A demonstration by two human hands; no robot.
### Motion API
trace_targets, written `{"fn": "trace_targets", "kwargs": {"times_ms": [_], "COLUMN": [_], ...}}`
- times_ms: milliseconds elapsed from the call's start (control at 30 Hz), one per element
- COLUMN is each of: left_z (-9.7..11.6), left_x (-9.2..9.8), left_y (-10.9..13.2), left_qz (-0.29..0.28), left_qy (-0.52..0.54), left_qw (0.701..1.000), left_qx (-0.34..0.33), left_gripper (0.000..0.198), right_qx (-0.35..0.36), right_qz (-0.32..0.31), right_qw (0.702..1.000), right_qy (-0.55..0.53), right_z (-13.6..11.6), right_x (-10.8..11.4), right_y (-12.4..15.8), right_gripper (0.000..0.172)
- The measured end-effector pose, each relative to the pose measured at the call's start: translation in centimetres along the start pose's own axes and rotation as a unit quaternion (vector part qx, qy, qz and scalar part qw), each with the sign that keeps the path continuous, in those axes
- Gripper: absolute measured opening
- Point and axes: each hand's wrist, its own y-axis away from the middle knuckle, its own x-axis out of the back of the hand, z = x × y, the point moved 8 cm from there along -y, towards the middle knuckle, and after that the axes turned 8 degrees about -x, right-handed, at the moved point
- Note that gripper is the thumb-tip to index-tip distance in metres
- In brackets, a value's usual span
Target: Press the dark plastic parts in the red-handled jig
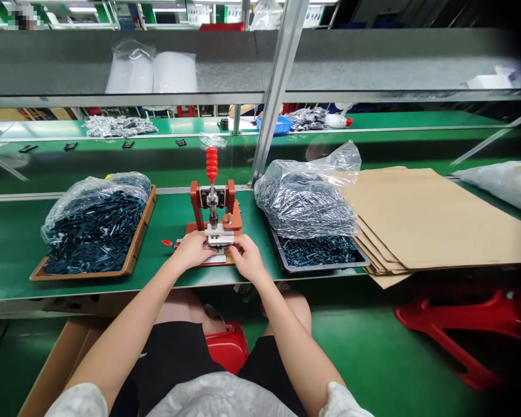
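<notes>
A small red manual bench press [212,202] with a red ribbed knob [212,165] on top stands on the green workbench [17,243]. My left hand [193,250] and my right hand [247,259] meet at its base, just under the metal press head. Their fingers curl over the base plate, and whatever they touch there is hidden by them. A small red lever [168,244] sticks out to the left of my left hand. A wooden tray [143,226] of dark parts lies to my left, and a black tray [321,263] of similar parts lies to my right.
A plastic bag of dark parts [304,200] sits on the black tray, and a stack of cardboard sheets [425,217] lies to its right. A cardboard box [56,365] and a red stool [460,330] stand below the bench. A metal shelf [156,75] runs overhead.
</notes>
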Motion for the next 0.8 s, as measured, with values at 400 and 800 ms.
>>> {"fn": "trace_targets", "kwargs": {"times_ms": [400, 800], "left_z": [-0.6, 1.3], "left_x": [-0.2, 0.5], "left_y": [0.7, 1.8], "left_qz": [0.021, 0.054], "left_qy": [0.03, 0.011], "left_qw": [0.998, 0.992], "left_qx": [-0.053, -0.113], "left_gripper": [0.028, 0.017], "right_qx": [0.044, 0.081], "right_qz": [-0.042, -0.039], "right_qw": [0.998, 0.995], "right_qy": [0.018, 0.053], "right_z": [-1.4, -1.7], "right_x": [-2.9, -2.9], "right_y": [-1.0, -0.7], "right_gripper": [0.023, 0.03]}}
